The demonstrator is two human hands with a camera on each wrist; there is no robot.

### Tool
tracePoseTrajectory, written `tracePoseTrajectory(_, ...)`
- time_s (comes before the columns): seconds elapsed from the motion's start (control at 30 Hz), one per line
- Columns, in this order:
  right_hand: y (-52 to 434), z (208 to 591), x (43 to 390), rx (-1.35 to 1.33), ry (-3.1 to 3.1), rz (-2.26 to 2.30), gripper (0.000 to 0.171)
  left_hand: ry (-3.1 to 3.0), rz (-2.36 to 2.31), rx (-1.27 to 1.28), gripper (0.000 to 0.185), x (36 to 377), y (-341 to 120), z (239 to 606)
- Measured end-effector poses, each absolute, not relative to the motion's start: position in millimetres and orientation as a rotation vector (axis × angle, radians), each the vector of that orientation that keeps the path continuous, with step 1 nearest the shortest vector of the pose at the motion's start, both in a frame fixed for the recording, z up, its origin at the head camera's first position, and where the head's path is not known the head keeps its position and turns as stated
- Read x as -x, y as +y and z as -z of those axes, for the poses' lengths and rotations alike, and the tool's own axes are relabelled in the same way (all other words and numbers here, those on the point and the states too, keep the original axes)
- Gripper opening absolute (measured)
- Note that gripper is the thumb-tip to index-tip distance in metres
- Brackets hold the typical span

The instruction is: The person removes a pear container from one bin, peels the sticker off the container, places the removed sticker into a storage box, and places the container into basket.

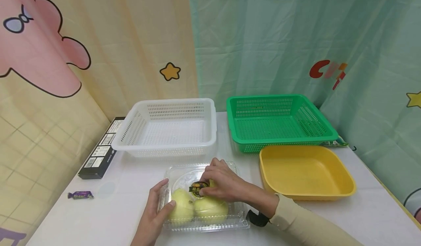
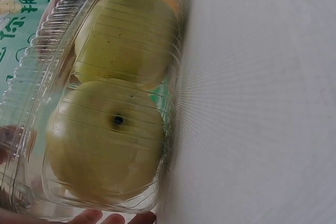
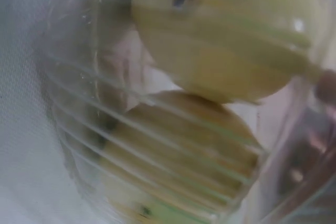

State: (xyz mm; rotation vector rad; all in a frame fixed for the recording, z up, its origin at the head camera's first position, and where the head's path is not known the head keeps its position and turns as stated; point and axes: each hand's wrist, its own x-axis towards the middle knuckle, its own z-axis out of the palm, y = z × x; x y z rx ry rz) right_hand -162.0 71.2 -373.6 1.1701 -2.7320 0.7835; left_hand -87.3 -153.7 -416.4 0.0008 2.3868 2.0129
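A clear plastic clamshell box (image 1: 200, 222) lies on the table in front of me. Inside it are pale yellow-green fruits that look like pears (image 1: 182, 205), two of them plain in the left wrist view (image 2: 107, 145). My left hand (image 1: 156, 207) grips the box's left side, thumb over the top edge. On the lid, beside a round black-and-gold label (image 1: 197, 189), my right hand (image 1: 225, 182) has curled fingers and thumb grasping at the raised top. Its exact fingertip contact is partly hidden. The right wrist view shows the fruits (image 3: 220, 30) blurred through ribbed plastic.
A white basket (image 1: 164, 149) and a green basket (image 1: 279, 140) stand behind the box. A yellow basin (image 1: 306, 173) sits to the right. At the left are a black carton (image 1: 95, 171) and a purple-wrapped candy (image 1: 80, 195). Printed curtains (image 1: 256, 56) close off the back.
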Motion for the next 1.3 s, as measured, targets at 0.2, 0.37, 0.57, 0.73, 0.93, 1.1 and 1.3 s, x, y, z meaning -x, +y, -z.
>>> tracePoseTrajectory(0.2, 74.9, 371.7, 162.5, -1.185, -2.721, -0.908, 0.009, 2.378, -2.019, 0.001, 0.062, 87.3, -154.0, 416.7)
tracePoseTrajectory(0.37, 80.5, 368.3, 164.2, -1.171, -2.696, -1.053, 0.005, 2.375, -2.032, -0.014, 0.061, 87.4, -153.7, 417.2)
tracePoseTrajectory(0.57, 95.3, 360.0, 166.7, -1.118, -2.658, -1.203, 0.006, 2.367, -2.027, 0.000, 0.061, 87.7, -153.9, 416.2)
tracePoseTrajectory(0.73, 114.0, 352.7, 168.0, -1.031, -2.631, -1.264, 0.007, 2.360, -2.020, 0.022, 0.063, 87.5, -154.0, 415.7)
tracePoseTrajectory(0.93, 144.0, 349.6, 170.5, -0.939, -2.624, -1.276, 0.005, 2.348, -2.017, 0.030, 0.063, 88.2, -153.9, 416.5)
tracePoseTrajectory(1.1, 172.6, 350.6, 173.3, -0.828, -2.667, -1.278, 0.006, 2.349, -2.016, 0.037, 0.063, 88.2, -154.2, 416.0)
tracePoseTrajectory(1.3, 205.6, 354.0, 172.9, -0.703, -2.713, -1.235, 0.008, 2.357, -2.002, 0.043, 0.063, 87.2, -153.6, 415.3)
